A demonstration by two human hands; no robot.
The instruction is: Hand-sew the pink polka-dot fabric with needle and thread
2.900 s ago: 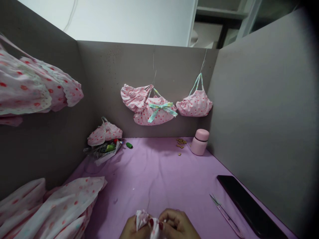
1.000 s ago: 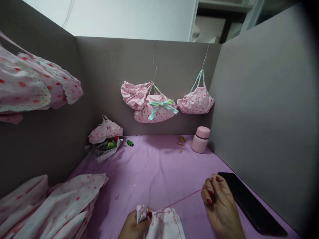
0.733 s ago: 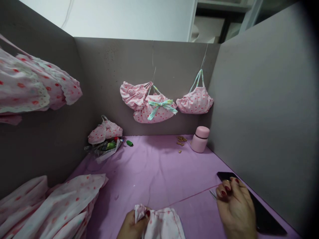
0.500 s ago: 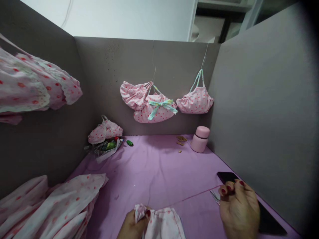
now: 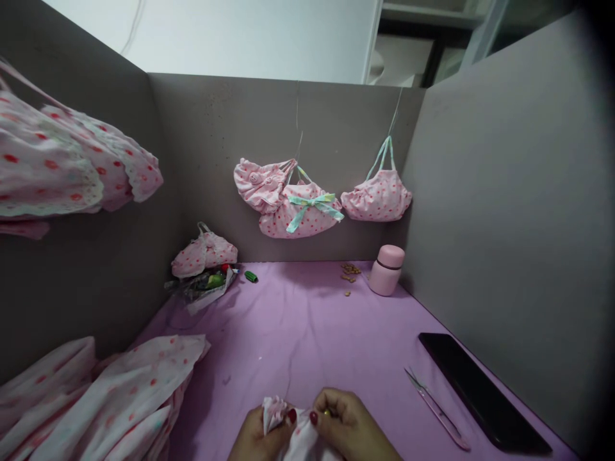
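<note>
White and pink, dotted red: noted hanging along the left wall (image 5: 106,275), a lace-edged bundle (image 5: 52,163). Below, at the near left corner of the purple-covered table (image 5: 307,339), found a loose heap (image 5: 120,403) of similar fabric. At the far left corner, recorded a small bag (image 5: 204,255) with a looped handle, set over a clear packet (image 5: 211,299) with green and red contents. Just right of that, found a green piece (image 5: 250,276). Above the far edge, observed two pouches (image 5: 298,214) hung touching, the front one tied with a mint bow (image 5: 312,202). At mid-width toward the near edge, found the left hand (image 5: 262,435) clamped on a dotted cloth (image 5: 303,442), bunched between both hands; close beside, the right hand (image 5: 353,426) pinching the same cloth. Near the far edge, right of centre, noted small brown bits (image 5: 350,269). Above, recorded a third pouch (image 5: 377,200), hung by mint straps. At the far right corner, found a pink flask (image 5: 384,272), upright. Along the right edge, noted pink-handled scissors (image 5: 439,413), tips toward the far edge, and beside, a black slab (image 5: 480,390), lying flat.
</note>
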